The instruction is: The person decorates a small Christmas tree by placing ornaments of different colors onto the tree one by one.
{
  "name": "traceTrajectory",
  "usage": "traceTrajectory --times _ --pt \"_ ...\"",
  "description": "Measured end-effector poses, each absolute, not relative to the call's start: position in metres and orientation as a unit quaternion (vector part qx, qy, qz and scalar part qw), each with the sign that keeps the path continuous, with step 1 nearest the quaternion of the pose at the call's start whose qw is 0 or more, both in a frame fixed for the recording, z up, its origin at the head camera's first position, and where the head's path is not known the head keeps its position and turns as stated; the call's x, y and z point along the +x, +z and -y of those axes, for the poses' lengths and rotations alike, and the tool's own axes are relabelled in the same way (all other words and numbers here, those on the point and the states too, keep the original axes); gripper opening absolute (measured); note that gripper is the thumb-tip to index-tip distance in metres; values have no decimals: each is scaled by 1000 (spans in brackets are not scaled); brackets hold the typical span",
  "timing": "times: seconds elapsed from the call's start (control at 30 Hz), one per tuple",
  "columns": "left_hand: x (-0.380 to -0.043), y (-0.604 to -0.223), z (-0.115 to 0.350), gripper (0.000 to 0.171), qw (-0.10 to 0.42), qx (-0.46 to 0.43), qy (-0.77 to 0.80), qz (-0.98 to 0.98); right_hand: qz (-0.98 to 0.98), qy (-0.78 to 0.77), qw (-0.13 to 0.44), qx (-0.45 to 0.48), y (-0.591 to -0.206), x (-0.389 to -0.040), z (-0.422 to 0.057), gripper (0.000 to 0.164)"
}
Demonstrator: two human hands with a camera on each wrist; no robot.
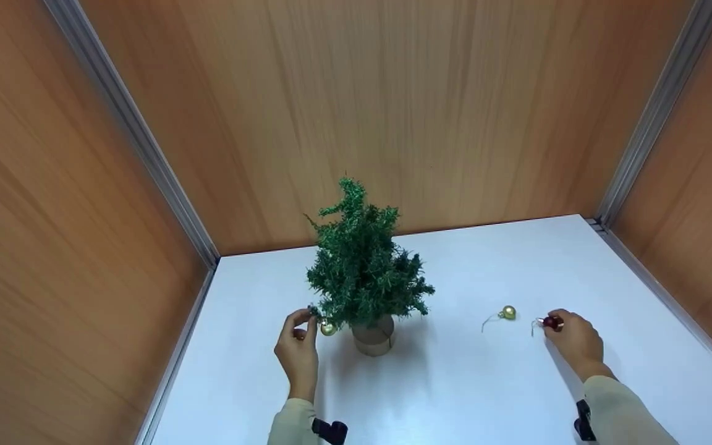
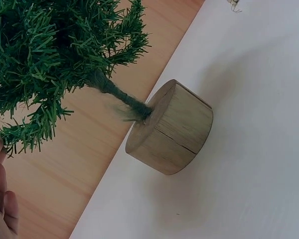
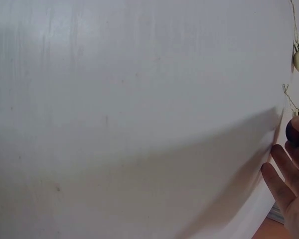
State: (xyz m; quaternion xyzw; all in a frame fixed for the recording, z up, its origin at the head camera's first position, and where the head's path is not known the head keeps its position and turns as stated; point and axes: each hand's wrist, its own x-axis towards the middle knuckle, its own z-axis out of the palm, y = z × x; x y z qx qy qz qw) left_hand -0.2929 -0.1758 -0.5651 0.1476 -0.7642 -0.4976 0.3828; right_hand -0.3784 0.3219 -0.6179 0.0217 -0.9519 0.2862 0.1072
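Note:
A small artificial green Christmas tree stands upright on a round wooden base. At its lower left, my left hand pinches the tip of a branch between thumb and fingertip. Right beside those fingertips, a gold bauble hangs at the tree's edge. Over on the right, my right hand holds a dark red bauble by thumb and finger, its thread loop sticking out to the left. The other right fingers are spread close to the tabletop.
Another gold bauble with a thread loop lies on the white table, left of my right hand. Wood-grain panels with grey metal corner posts enclose the table's back and sides.

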Motion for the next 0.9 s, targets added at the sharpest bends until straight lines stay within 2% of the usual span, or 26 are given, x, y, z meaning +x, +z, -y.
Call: traceTrajectory --times 0.67,0.9 --pt "-288 -569 175 14 356 171 -520 758 945 314 87 30 -619 -375 -327 39" --pt "-287 -569 175 14 366 168 -514 757 943 317 93 31 -618 -374 -328 39"
